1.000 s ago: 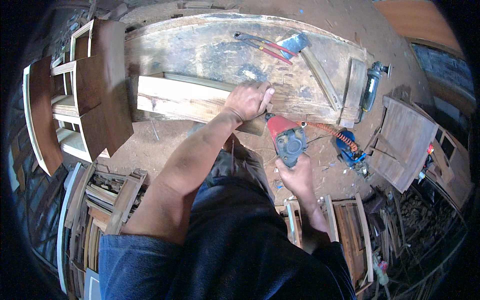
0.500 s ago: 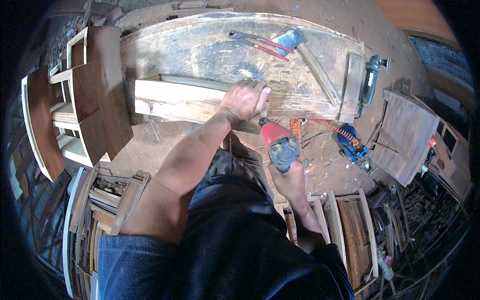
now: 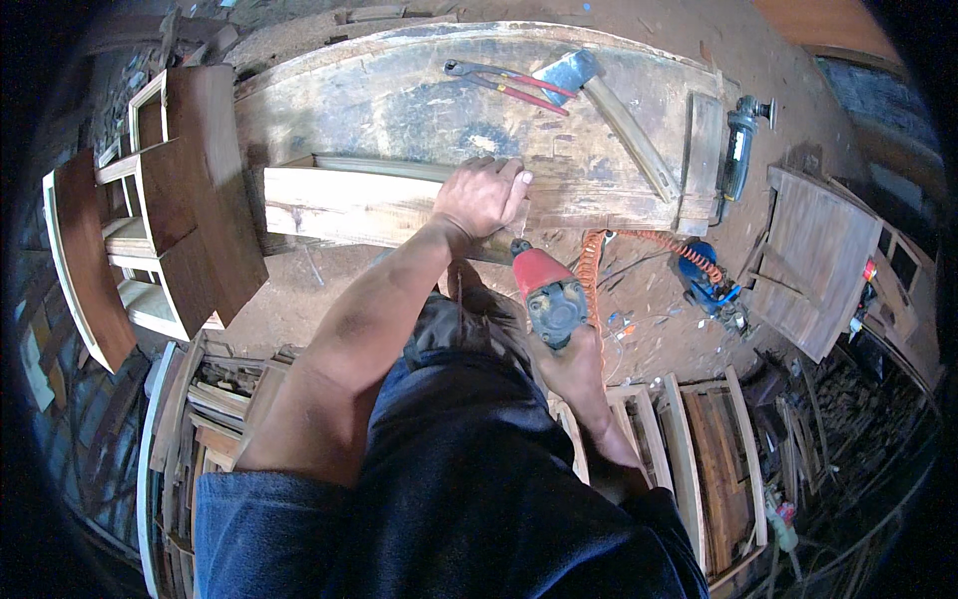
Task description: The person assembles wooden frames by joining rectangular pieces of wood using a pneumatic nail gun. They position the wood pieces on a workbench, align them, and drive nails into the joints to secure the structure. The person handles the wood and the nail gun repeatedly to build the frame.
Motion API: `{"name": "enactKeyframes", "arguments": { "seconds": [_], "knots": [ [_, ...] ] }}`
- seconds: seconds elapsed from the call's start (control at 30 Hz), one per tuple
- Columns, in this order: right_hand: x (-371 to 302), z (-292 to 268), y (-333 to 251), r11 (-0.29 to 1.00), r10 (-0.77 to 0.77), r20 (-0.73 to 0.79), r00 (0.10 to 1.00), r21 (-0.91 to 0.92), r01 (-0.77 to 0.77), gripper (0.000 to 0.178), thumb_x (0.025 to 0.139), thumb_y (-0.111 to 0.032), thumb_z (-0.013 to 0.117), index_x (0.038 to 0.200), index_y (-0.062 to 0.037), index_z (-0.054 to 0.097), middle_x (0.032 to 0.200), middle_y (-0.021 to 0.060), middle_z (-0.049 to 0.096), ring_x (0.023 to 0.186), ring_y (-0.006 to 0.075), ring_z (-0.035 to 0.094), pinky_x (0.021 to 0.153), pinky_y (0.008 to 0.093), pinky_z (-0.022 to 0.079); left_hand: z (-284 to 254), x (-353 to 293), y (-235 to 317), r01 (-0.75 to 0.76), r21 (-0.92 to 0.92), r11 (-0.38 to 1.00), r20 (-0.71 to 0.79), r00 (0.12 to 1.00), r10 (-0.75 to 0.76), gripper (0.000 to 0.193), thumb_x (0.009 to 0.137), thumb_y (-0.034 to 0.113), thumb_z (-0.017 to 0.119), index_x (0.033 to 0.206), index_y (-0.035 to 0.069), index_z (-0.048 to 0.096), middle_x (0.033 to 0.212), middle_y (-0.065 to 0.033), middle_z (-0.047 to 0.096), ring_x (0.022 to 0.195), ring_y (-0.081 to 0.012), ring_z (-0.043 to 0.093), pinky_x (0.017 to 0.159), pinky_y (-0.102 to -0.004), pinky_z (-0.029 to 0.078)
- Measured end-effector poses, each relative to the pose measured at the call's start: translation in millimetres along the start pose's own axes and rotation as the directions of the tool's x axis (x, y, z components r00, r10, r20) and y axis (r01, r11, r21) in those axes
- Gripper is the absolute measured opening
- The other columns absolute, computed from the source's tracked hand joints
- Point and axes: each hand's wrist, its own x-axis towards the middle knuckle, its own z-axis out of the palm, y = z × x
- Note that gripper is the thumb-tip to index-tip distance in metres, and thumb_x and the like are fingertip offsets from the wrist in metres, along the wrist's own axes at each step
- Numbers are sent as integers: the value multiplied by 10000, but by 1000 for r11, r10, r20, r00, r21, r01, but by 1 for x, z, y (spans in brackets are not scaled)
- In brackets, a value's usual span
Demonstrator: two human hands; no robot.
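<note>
On the workbench [image 3: 369,100] in front of me lies a long, narrow wooden drawer box [image 3: 339,205], its pale side facing me. My left hand [image 3: 481,195] is closed over the right end of the box, fingers bent across its top edge and thumb to the right. My right hand [image 3: 574,359] grips a red nail gun [image 3: 544,275] with a dark grey cap. The nail gun's black nose points at the box's right end, just below my left hand. Whether the nose touches the wood, I cannot tell.
Red-handled pincers [image 3: 504,85] and a hatchet [image 3: 599,95] lie on the bench's far side. Past its right end is an angle grinder [image 3: 738,150]. An orange coiled hose [image 3: 649,243] hangs at the front edge. A cabinet frame [image 3: 190,200] stands left; a wooden panel [image 3: 813,260] right.
The view has shifted slightly. My left hand stays on the box end, and the nail gun is still held at the same end, with little visible movement.
</note>
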Motion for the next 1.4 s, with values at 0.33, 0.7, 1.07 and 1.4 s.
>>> {"name": "enactKeyframes", "arguments": {
  "seconds": [0.33,0.7,1.07,1.4],
  "knots": [
    [-10,10,19,993,120,16,993,-17,-119,218,790,-150,801,840,48,723,744,187,734,684,288,744,638,404,557,3,0,0,23,-27,999,-60,998,-25,311,1052,328,447,978,69,603,852,-203,672,815,-428,650,762,-526,519],
    [-15,4,0,989,148,138,979,-34,-144,542,734,-136,792,1201,82,627,919,297,718,897,457,718,809,489,586,7,0,-3,3,23,1000,-52,999,-1,322,1060,331,437,1000,68,613,851,-209,676,840,-423,658,788,-524,521],
    [-10,4,9,995,95,93,991,31,-99,526,734,-113,769,1212,57,633,953,287,721,921,447,723,828,483,586,3,2,-1,47,47,998,29,998,-48,361,1054,363,438,986,55,614,905,-207,707,874,-402,685,850,-505,537],
    [46,-5,73,713,319,58,946,642,-280,198,884,-117,706,1046,-14,661,825,54,675,665,155,629,631,314,510,3,4,10,76,173,982,-22,997,-73,345,1048,306,439,978,44,652,892,-206,712,874,-407,687,866,-510,531]
  ]
}}
